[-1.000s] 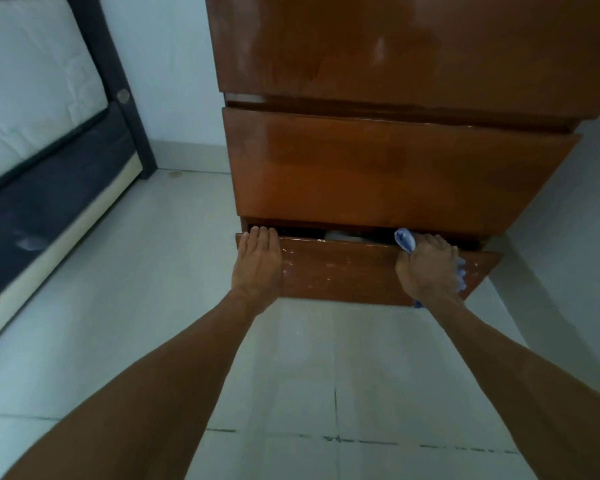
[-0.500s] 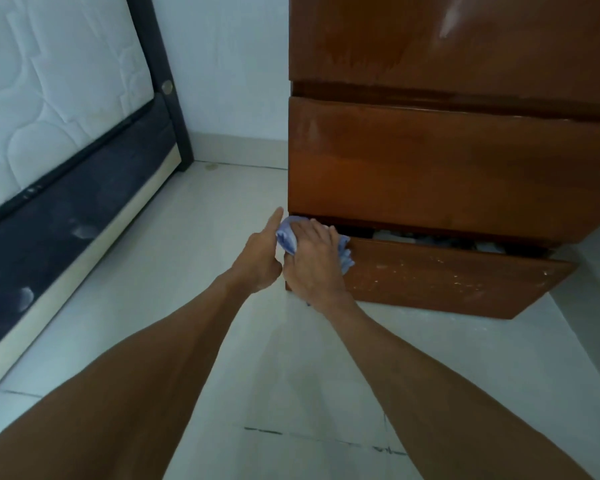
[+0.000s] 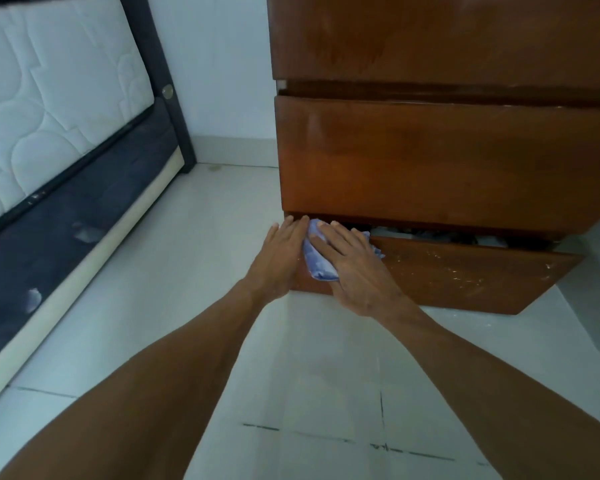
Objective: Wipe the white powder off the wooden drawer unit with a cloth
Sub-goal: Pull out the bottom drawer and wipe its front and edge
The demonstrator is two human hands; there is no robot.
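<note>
Down at the foot of the wooden drawer unit [image 3: 430,161], the right hand [image 3: 354,268] lies flat, fingers straight and spread, pressing a blue cloth [image 3: 317,261] against the left end of the tilted-out bottom drawer [image 3: 482,289]. Most of the cloth sits under its palm, with an edge showing between the two hands. The left hand [image 3: 281,258] is just beside it, fingers straight and together, touching the drawer's left corner and gripping nothing. Specks of white powder [image 3: 444,261] dot the drawer front to the right of the right hand, apart from the cloth
</note>
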